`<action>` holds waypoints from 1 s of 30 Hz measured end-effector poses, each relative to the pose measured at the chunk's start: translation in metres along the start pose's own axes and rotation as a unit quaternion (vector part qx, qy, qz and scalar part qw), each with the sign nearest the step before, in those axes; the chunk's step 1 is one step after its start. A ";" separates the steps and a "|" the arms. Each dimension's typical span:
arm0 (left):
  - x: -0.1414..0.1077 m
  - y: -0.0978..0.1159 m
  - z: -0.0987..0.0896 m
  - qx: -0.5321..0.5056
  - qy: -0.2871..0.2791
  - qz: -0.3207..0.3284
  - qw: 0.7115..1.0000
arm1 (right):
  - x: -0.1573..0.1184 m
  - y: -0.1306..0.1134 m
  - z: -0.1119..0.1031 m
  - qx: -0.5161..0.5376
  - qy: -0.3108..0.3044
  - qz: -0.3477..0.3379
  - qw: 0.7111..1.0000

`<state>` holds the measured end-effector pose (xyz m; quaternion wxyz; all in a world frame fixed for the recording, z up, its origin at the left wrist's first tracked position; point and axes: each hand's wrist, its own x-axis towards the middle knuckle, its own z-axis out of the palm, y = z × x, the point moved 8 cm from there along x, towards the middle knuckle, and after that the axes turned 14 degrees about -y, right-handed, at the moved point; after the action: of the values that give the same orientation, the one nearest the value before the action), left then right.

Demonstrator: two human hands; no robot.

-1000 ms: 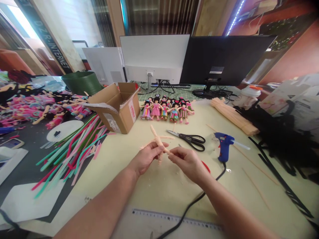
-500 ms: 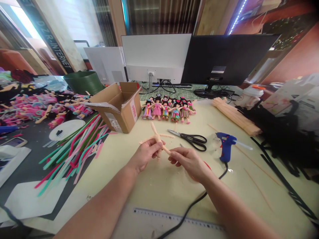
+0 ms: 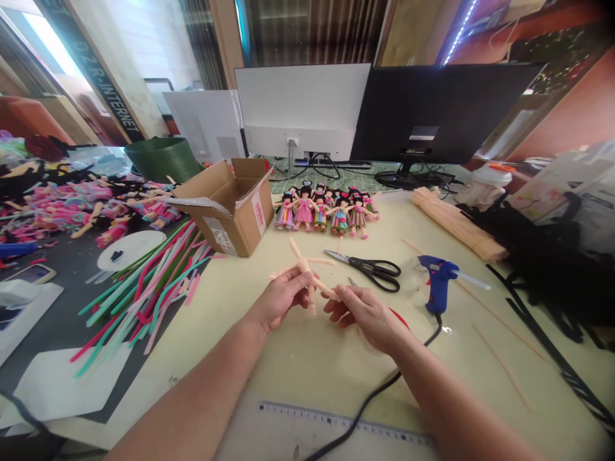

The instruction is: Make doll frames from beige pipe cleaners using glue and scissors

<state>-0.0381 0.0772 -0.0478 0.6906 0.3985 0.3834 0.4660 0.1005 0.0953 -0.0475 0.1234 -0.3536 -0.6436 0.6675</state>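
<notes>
A peach figure of twisted fuzzy stems (image 3: 303,265), with several limbs sticking out, is held above the middle of the table. My left hand (image 3: 282,296) pinches it near its centre. My right hand (image 3: 358,312) grips the end of the limb that points to the lower right. Black-handled scissors (image 3: 377,271) lie just beyond my right hand, and a red-handled tool (image 3: 400,318) is partly hidden behind that hand. A blue glue gun (image 3: 437,285) rests farther right.
Finished dolls (image 3: 321,212) lie at the back beside an open cardboard box (image 3: 240,211). Coloured stems (image 3: 144,288) spread at left, peach stems (image 3: 456,224) and a black fuzzy heap (image 3: 552,256) at right. A ruler (image 3: 336,422) and the glue gun's cord (image 3: 372,397) are in front.
My right hand has shifted slightly right and the limb in its fingers reaches farther right. The figure's downward limb has swung a little to the right.
</notes>
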 end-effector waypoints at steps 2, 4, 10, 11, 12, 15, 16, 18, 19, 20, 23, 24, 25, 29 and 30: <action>0.000 0.001 -0.001 0.004 -0.001 0.002 1.000 | -0.001 -0.001 -0.003 -0.021 0.006 -0.004 1.000; 0.001 0.001 -0.001 0.010 -0.006 0.007 1.000 | -0.003 -0.007 -0.006 -0.087 0.017 -0.018 0.996; 0.002 -0.002 0.000 0.012 -0.008 0.008 1.000 | -0.013 -0.034 0.000 -0.413 0.098 -0.077 0.902; 0.002 -0.002 0.001 0.011 -0.007 0.009 1.000 | -0.015 -0.036 0.002 -0.446 0.112 -0.079 0.884; 0.002 -0.002 0.002 0.009 -0.006 0.010 1.000 | -0.015 -0.036 0.003 -0.471 0.127 -0.077 0.870; 0.001 -0.003 0.005 -0.001 -0.002 0.017 1.000 | -0.018 -0.037 0.003 -0.519 0.167 -0.061 0.836; 0.001 -0.003 0.006 -0.006 0.000 0.021 1.000 | -0.019 -0.037 0.002 -0.527 0.176 -0.056 0.830; 0.000 -0.002 0.007 -0.015 0.003 0.030 0.999 | -0.019 -0.037 0.001 -0.531 0.182 -0.049 0.826; 0.000 -0.002 0.007 -0.017 0.005 0.035 0.999 | -0.019 -0.036 0.000 -0.527 0.182 -0.046 0.829; 0.000 -0.003 0.007 -0.018 0.008 0.038 0.999 | -0.018 -0.035 -0.001 -0.518 0.181 -0.044 0.835; 0.000 -0.003 0.005 -0.017 0.018 0.042 0.999 | -0.019 -0.035 -0.005 -0.481 0.192 -0.066 0.853; 0.000 -0.003 0.005 -0.016 0.020 0.043 0.999 | -0.020 -0.036 -0.007 -0.469 0.202 -0.087 0.855; 0.000 -0.003 0.005 -0.015 0.021 0.045 0.999 | -0.022 -0.038 -0.007 -0.462 0.210 -0.112 0.854; 0.000 -0.003 0.007 0.001 0.019 0.047 0.999 | -0.026 -0.045 0.001 -0.493 0.209 -0.179 0.826; 0.001 -0.003 0.007 0.005 0.018 0.047 0.999 | -0.026 -0.046 0.004 -0.510 0.205 -0.178 0.816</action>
<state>-0.0307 0.0757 -0.0477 0.6586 0.4113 0.3789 0.5035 0.1036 0.0827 0.0038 0.1712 -0.3732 -0.9036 0.1221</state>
